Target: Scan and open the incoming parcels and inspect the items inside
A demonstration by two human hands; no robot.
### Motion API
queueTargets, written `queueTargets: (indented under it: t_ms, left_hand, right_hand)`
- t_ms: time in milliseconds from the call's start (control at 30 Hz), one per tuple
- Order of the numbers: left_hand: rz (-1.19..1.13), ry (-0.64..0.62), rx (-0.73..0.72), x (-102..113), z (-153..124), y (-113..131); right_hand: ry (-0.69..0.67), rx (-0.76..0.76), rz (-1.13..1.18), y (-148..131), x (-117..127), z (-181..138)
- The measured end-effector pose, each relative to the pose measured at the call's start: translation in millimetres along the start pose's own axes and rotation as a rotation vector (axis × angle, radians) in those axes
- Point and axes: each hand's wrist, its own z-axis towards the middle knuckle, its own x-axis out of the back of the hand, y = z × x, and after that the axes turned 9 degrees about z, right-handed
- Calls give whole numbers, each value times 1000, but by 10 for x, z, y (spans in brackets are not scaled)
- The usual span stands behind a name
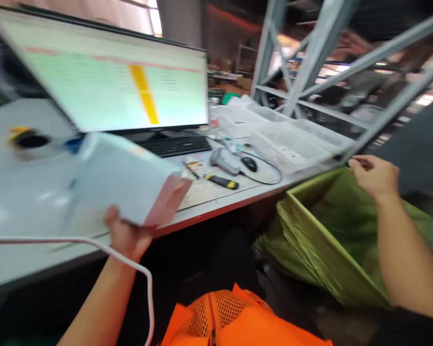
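Note:
My left hand (128, 235) is closed on the lower edge of a pale blue-white package (126, 178) with a pinkish band at its right end. The package is tilted over the table's front edge; motion blurs its markings, and I cannot tell whether it is a box or a padded packet. My right hand (377, 175) is raised above the far rim of a green bag-like bin (306, 230), its fingers pinched together. Whatever lies between those fingertips, if anything, is too small to make out.
A monitor (130, 81) and keyboard (173, 144) stand on the white table (18, 202). A barcode scanner (223, 161), a mouse (249, 164), a yellow-black cutter (222, 181) and white trays (285, 139) lie rightward. A white cable (144, 274) hangs across my left forearm. Metal rack struts (310, 57) rise behind.

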Motion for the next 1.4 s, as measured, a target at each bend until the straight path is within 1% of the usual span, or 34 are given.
queueTargets:
  t_ms: [33, 67, 100, 167, 233, 300, 333, 400, 433, 500, 567, 633, 700, 767, 800, 833, 900, 967, 1033, 1100, 1167, 1200, 1267, 1400]
  left_hand:
    - [-43, 119, 10, 127, -26, 28]
    - [-77, 210, 7, 220, -6, 48]
    - [-90, 224, 9, 291, 54, 63]
    - [-66, 282, -62, 411, 233, 83]
    - [24, 358, -179, 533, 397, 88]
    - [188, 424, -302, 662, 478, 58]
    - [292, 436, -347, 722, 483, 28]
    - [523, 387, -368, 810, 435, -58]
    - [646, 335, -330, 833, 394, -108]
    - [881, 212, -199, 834, 307, -204]
    - [1046, 107, -117, 797, 247, -277]
    - [1144, 71, -121, 762, 230, -320]
    - [1181, 86, -112, 753, 246, -338]
    - [1178, 108, -49, 768, 272, -342]
    - [1178, 107, -18, 777, 281, -343]
    - [1195, 103, 5, 784, 286, -343]
    - [1289, 102, 24, 784, 284, -348]
    - [1405, 121, 24, 769, 274, -357]
    - [1470, 133, 15, 751, 262, -367]
    - [1491, 120, 11, 743, 253, -371]
    - [1494, 101, 12, 746, 247, -371]
    - [1496, 95, 17, 750, 244, -371]
    - [1494, 96, 28, 762, 240, -374]
    - [1469, 110, -9, 783, 229, -385]
  right_hand:
    - [-39, 86, 93, -173, -312, -16]
    - [-107, 144, 176, -368, -623, -58]
    - [-186, 183, 248, -582, -925, -127]
    - [-373, 223, 346, -1038, -1484, -315]
    - [-514, 237, 354, -1465, -1969, -510]
    - [-610, 243, 260, -1804, -2373, -662]
    - [-650, 237, 193, -1934, -2540, -722]
    - [-727, 226, 64, -2130, -2804, -821]
    - [-764, 225, 13, -2203, -2902, -865]
    - [-815, 230, -52, -2317, -3045, -944]
    - [-833, 225, -84, -2409, -3141, -996]
    - [-821, 202, -97, -2494, -3206, -1002]
    - [-836, 173, -103, -2577, -3232, -952]
    - [-900, 149, -97, -2656, -3185, -861]
    - [-941, 151, -74, -2690, -3122, -813]
    - [-978, 172, -30, -2717, -3027, -771]
    - [-1023, 294, 140, -2748, -2748, -735]
    - [-1051, 476, 379, -2744, -2385, -780]
    - [-1089, 609, 565, -2723, -2008, -897]
    - [-1143, 673, 634, -2714, -1696, -1036]
    - [-1196, 710, 639, -2734, -1500, -1148]
    - [-1213, 722, 641, -2753, -1452, -1185]
    - [-1222, 725, 654, -2797, -1441, -1219]
    - [-1144, 692, 681, -2869, -1581, -1209]
